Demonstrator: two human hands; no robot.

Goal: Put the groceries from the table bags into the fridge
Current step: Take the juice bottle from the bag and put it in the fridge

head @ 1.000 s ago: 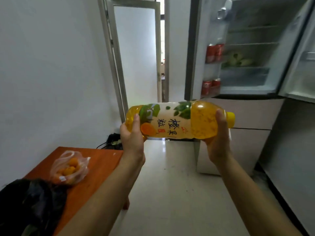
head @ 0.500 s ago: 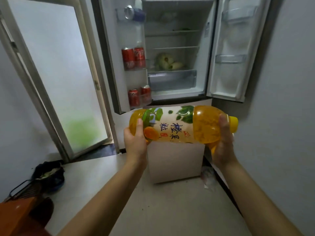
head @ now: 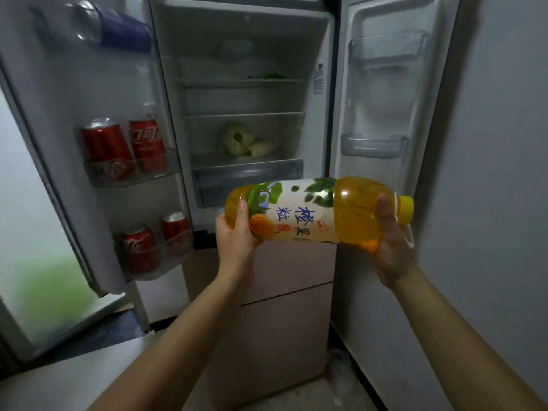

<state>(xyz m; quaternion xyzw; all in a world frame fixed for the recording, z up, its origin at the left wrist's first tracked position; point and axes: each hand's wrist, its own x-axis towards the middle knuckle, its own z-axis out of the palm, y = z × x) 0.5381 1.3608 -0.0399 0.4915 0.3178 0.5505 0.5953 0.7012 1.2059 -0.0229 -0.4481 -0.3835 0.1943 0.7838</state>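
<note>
Cans (head: pixel 105 149) in red stand in the left door's racks, two up high and two lower down (head: pixel 138 250), with a blue can (head: pixel 121 31) lying on its side at the very top. The fridge (head: pixel 243 96) is wide open, and some pale green vegetables (head: pixel 246 142) sit on a middle shelf, above a clear drawer (head: pixel 247 178).

In front of that drawer is the juice bottle (head: pixel 317 213) — big, orange, and lying sideways. Its long way runs left to right, bottom end on the left, yellow cap (head: pixel 404 209) on the right and a little lower. The left hand (head: pixel 235 235) cups the bottom end, thumb up over the front. The right hand (head: pixel 393 247) wraps the neck end near the cap. Both grips are closed snugly on the bottle, and both arms reach forward, half bent.

The bottle is near the fridge but not in it yet. The open shelves are straight ahead and higher up; the empty right door racks (head: pixel 373 145) are up and to the right. Lying flat, the bottle looks about as wide as the shelf, so it may need to tip upright for a door rack — the right hand is nearer those.
</note>
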